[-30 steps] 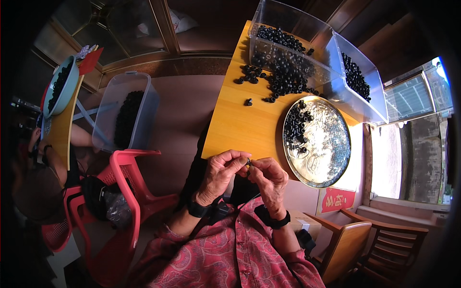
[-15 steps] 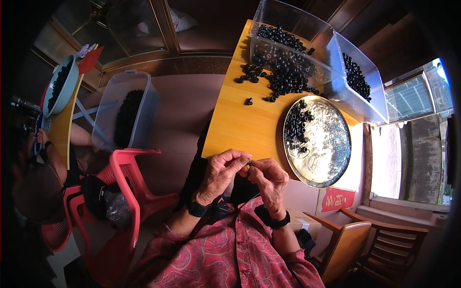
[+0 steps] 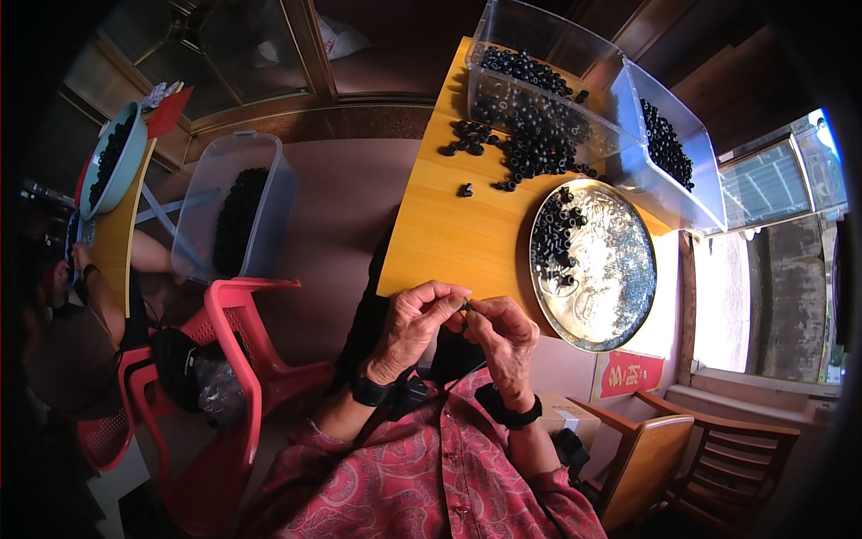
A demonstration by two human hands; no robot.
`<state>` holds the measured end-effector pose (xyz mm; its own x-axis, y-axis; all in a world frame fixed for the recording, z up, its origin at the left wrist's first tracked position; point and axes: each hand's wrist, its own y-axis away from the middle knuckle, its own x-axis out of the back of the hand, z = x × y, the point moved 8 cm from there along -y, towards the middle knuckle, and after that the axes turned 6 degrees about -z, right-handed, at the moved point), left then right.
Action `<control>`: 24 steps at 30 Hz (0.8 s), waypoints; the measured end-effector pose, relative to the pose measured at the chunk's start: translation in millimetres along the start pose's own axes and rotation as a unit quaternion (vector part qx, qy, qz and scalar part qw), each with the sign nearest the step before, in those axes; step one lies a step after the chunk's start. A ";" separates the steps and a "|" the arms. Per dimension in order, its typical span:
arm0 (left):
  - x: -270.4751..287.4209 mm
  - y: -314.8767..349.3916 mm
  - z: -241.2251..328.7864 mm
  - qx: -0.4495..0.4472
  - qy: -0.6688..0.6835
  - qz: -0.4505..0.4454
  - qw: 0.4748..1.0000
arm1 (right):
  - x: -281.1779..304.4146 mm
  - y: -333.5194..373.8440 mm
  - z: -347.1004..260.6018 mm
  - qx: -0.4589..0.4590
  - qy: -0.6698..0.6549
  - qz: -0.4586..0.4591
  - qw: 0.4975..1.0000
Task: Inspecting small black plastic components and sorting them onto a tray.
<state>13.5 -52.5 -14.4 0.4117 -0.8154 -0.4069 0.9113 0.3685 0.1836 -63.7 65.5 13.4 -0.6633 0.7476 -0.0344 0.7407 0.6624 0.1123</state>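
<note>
While both hands met at table edge (image 3: 431,260), left hand (image 3: 415,325) and right hand (image 3: 503,334) fingertips pinched shut on small black piece (image 3: 465,308). Metal tray (image 3: 620,296) held black rings (image 3: 555,242); clear bins (image 3: 575,54) held more.

Daylight is coming in through a window (image 3: 777,184) at the right and lying bright on a yellow wooden table (image 3: 458,229) in the middle of a brownish floor (image 3: 337,211). Two red plastic chairs (image 3: 229,359) are standing at the left, near a second table (image 3: 117,238) at which another person (image 3: 63,332) is sitting. Wooden chairs (image 3: 696,458) are standing at the lower right, and dark wood-framed glass panels (image 3: 229,54) are running along the far side.
</note>
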 end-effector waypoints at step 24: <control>13.2 11.5 8.5 -0.047 -0.109 0.016 0.993 | -11.9 8.0 12.7 0.029 0.071 -0.030 0.997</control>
<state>29.4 -62.8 -10.0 0.4402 -0.8760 -0.1971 0.8979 0.4274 0.1056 -48.6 62.6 2.1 -0.7123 0.6945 0.1018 0.7011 0.7108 0.0567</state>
